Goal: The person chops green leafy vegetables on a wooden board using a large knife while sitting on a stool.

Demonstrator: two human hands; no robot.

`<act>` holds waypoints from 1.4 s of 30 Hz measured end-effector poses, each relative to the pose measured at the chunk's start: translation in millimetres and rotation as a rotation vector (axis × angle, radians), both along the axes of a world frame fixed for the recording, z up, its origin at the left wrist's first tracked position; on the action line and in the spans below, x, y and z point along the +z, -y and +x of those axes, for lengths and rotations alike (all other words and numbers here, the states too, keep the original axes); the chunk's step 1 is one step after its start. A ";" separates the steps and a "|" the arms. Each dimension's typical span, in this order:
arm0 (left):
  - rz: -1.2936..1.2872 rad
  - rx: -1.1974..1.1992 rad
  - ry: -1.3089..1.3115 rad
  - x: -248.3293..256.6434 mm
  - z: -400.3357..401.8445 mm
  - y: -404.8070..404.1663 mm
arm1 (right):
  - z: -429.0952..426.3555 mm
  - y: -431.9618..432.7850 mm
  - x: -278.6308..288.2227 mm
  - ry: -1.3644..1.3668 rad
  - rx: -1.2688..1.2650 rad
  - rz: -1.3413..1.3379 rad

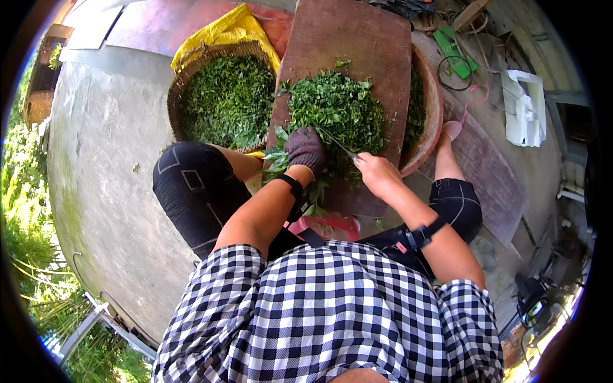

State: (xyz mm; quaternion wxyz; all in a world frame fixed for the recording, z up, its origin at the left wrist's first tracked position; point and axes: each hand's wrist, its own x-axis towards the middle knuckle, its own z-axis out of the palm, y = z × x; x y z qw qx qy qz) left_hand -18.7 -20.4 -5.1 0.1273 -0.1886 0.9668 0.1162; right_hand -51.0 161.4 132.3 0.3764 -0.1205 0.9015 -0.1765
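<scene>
My left hand (305,149), in a dark knitted glove, is closed on a bunch of leafy green stems (279,155) and presses it on a reddish-brown wooden board (354,38). The bare right hand (378,174) grips the handle of a knife (337,142); its blade points up and left, its tip beside the gloved fingers among the leaves. A heap of chopped green leaves (335,103) covers the middle of the board, just beyond both hands. Some leaves hang at the board's near edge, below the left hand.
At the left stands a woven basket (175,112) full of chopped leaves, with a yellow sack (225,28) behind it. A round reddish basin (431,110) with greens sits under the board's right side. Farther right lie white foam (524,107) and a green sheet (452,50). My knees flank the board.
</scene>
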 end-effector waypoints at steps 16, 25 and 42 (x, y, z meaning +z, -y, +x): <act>0.034 0.000 0.077 12.1 -3.8 -1.4 | 1.7 11.4 -81.3 0.035 -0.131 -0.038; 0.068 0.046 0.071 7.5 -2.2 -2.8 | 59.7 -39.2 -22.0 -0.048 -0.157 -0.157; 0.074 0.034 0.074 21.6 0.5 1.2 | 47.5 -21.2 -25.0 0.081 -0.276 -0.341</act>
